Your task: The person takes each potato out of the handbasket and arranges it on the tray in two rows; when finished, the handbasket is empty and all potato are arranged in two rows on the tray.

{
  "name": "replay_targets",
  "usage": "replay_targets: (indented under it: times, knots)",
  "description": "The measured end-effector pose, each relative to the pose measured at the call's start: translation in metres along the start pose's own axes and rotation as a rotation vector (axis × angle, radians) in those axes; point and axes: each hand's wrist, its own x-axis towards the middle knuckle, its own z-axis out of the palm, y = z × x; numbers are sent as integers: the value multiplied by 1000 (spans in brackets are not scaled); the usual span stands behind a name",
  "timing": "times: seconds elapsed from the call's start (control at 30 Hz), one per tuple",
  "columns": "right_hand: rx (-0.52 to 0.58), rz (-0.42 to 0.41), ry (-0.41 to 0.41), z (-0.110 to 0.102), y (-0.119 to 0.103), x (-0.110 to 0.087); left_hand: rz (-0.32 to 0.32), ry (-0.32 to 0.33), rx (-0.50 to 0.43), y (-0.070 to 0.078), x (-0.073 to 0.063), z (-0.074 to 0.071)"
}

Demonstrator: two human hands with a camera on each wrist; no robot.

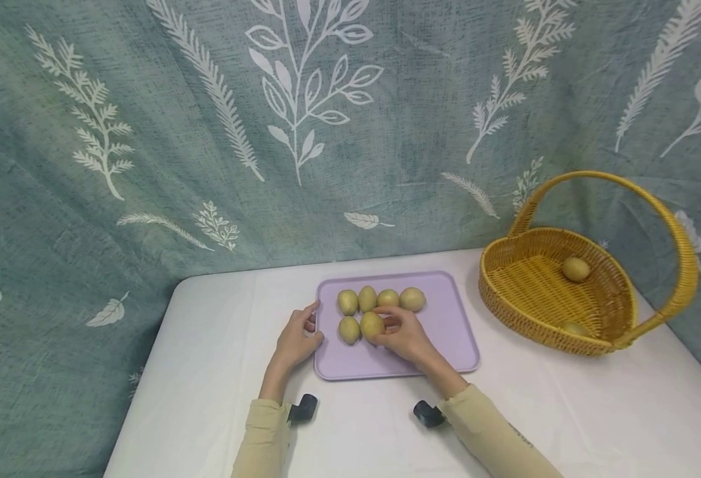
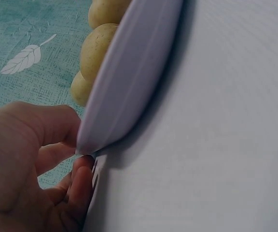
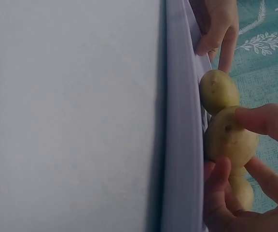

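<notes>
My right hand (image 1: 406, 333) pinches a round yellow potato (image 3: 230, 137) between thumb and fingers, low over a lilac tray (image 1: 446, 352). Directly left of it in the head view is another potato (image 1: 349, 330) in the tray, and the two overlap in the right wrist view. Behind them several potatoes form a row, a pale potato (image 1: 412, 299) at its right end. At the tray's left edge rests my left hand (image 1: 297, 338), its thumb and fingers spread along the rim (image 2: 88, 137) and holding no potato.
A yellow wicker basket (image 1: 494, 292) with a tall arched handle stands at the back right, containing a potato (image 1: 575, 269) at its far side and another potato (image 1: 575, 328) near its front wall. White cloth (image 1: 207, 372) covers the table. Behind hangs a green leaf-patterned curtain (image 1: 410, 172).
</notes>
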Motion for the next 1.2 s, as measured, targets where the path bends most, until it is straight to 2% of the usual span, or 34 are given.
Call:
replay_targets:
  times: [0.13, 0.37, 0.73, 0.9, 1.03, 1.2]
  knots:
    - [-38, 20, 9, 1, 1, 1, -1, -2, -9, 1, 0, 0]
    - [-61, 64, -27, -3, 1, 0, 5, -2, -7, 0, 0, 0]
    - [-110, 89, -2, -17, -1, -2, 14, 2, -10, 2, -1, 0]
    - [-126, 86, -3, -36, -6, -5, 7, 4, -19, 2, -1, 1]
    - [-127, 33, 5, -59, -13, -7, 1, 7, -15, 1, 0, 1]
    - [-152, -38, 91, -102, -24, -13, 5, -2, -10, 0, 1, 1]
